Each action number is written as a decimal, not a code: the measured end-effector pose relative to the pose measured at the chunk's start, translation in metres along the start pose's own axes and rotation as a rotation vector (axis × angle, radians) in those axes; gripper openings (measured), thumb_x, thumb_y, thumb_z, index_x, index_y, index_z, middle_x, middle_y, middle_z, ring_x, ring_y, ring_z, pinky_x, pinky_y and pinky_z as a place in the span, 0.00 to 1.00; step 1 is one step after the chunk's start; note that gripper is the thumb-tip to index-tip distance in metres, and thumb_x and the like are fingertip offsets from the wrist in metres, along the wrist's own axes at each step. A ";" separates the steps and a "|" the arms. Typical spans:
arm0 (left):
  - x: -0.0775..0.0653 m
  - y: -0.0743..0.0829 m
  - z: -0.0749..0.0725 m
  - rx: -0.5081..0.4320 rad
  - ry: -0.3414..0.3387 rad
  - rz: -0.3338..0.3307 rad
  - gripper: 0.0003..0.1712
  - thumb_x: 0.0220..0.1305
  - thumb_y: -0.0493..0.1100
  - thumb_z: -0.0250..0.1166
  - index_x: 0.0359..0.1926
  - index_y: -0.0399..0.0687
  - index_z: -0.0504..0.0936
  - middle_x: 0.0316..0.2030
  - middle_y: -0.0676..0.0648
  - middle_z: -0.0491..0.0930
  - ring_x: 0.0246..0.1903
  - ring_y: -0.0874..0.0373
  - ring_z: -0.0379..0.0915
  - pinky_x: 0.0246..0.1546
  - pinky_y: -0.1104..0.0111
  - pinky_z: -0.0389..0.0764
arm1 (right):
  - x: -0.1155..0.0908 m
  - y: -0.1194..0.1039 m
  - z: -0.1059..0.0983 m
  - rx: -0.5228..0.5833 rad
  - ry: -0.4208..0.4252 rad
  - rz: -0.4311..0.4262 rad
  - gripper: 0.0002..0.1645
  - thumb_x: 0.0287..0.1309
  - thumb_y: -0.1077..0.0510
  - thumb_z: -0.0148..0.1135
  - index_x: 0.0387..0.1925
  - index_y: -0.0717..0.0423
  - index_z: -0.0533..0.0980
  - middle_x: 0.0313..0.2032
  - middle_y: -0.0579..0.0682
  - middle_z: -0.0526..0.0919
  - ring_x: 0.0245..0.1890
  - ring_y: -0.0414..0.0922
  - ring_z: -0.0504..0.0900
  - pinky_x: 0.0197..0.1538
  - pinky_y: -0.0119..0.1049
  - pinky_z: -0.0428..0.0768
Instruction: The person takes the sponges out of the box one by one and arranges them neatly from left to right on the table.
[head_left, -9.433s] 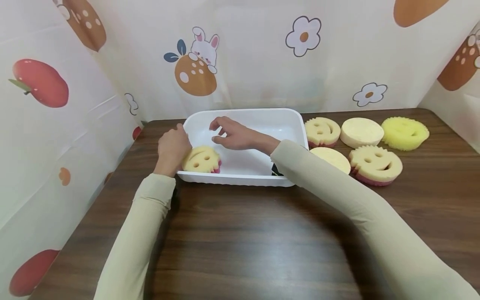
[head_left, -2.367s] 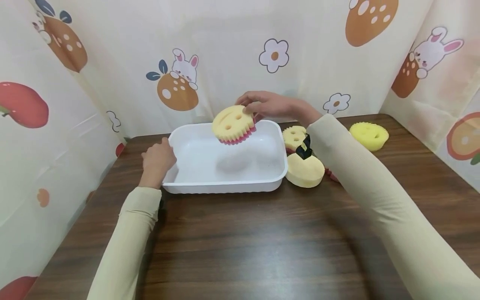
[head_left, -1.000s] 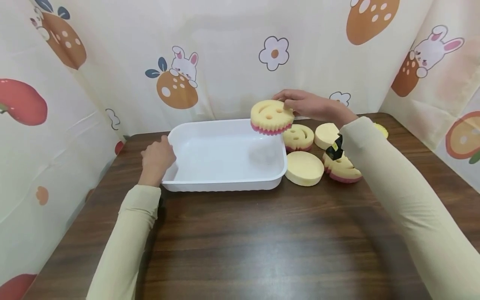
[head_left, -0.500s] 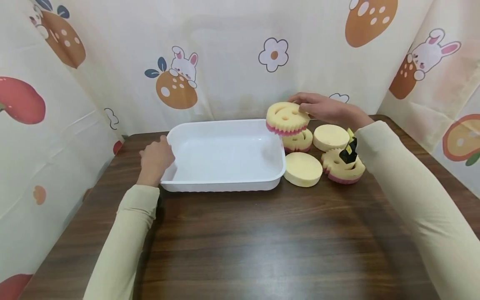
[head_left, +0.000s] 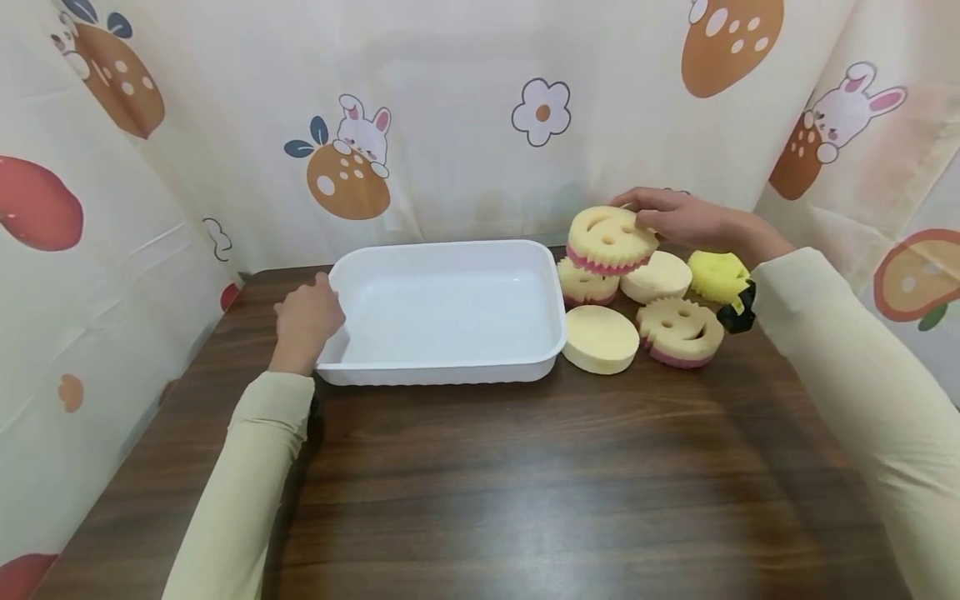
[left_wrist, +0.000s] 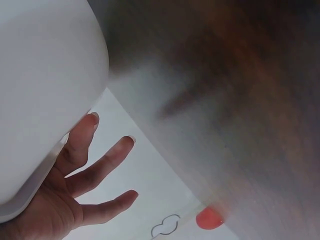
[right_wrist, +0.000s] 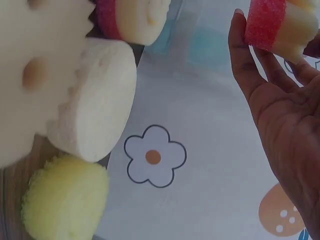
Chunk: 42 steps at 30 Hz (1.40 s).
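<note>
My right hand (head_left: pixel 686 218) pinches a smiley-face sponge (head_left: pixel 611 239), cream on top and pink beneath. It hangs over the table's right rear part, above another smiley sponge (head_left: pixel 585 282) and a plain round cream sponge (head_left: pixel 656 277). In the right wrist view, fingers and thumb hold its pink-and-cream edge (right_wrist: pixel 267 25). My left hand (head_left: pixel 307 321) grips the left rim of a white rectangular tray (head_left: pixel 442 375). The left wrist view shows its fingers (left_wrist: pixel 102 172) outside the tray wall, one against it and others spread; the thumb is hidden there.
Right of the tray lie a second plain cream sponge (head_left: pixel 602 339), a smiley sponge with pink base (head_left: pixel 681 332) and a bright yellow sponge (head_left: pixel 717 275). A patterned sheet (head_left: pixel 465 125) rises behind the brown wooden table (head_left: pixel 480 483). A black strap piece (head_left: pixel 738 310) hangs at my right wrist.
The smiley sponge that lay in the tray's left end was lifted out. My right hand has carried it rightward past the tray's right rim. The left hand stays at the left rim.
</note>
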<state>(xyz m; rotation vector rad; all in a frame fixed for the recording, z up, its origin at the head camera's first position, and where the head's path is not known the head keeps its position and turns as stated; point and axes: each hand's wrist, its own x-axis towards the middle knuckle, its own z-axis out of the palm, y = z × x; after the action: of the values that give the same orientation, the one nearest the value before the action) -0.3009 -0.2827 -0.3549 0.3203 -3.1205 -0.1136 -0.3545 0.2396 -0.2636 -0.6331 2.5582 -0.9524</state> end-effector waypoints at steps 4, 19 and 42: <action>-0.002 -0.001 0.001 -0.003 -0.002 -0.003 0.30 0.73 0.44 0.48 0.67 0.27 0.58 0.47 0.24 0.77 0.44 0.27 0.78 0.55 0.33 0.71 | -0.008 0.006 -0.001 0.010 0.006 0.016 0.27 0.76 0.54 0.34 0.72 0.49 0.57 0.62 0.52 0.67 0.49 0.41 0.74 0.47 0.32 0.78; -0.002 -0.009 0.002 -0.022 0.011 -0.016 0.30 0.74 0.45 0.46 0.67 0.27 0.57 0.47 0.23 0.76 0.47 0.25 0.76 0.55 0.32 0.71 | -0.031 0.028 -0.008 -0.076 0.010 0.008 0.27 0.77 0.50 0.34 0.73 0.48 0.57 0.69 0.52 0.60 0.66 0.50 0.56 0.63 0.36 0.61; -0.005 0.000 -0.001 -0.001 0.027 0.020 0.29 0.73 0.44 0.46 0.65 0.26 0.59 0.45 0.23 0.76 0.44 0.26 0.77 0.53 0.33 0.72 | -0.076 0.083 -0.020 -0.174 0.095 0.108 0.28 0.77 0.50 0.34 0.74 0.51 0.57 0.67 0.57 0.63 0.59 0.42 0.61 0.51 0.17 0.59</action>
<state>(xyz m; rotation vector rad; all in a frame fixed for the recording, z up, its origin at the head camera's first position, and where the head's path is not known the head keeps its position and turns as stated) -0.2964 -0.2821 -0.3535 0.2875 -3.0963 -0.1103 -0.3230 0.3452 -0.2938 -0.5005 2.7497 -0.7476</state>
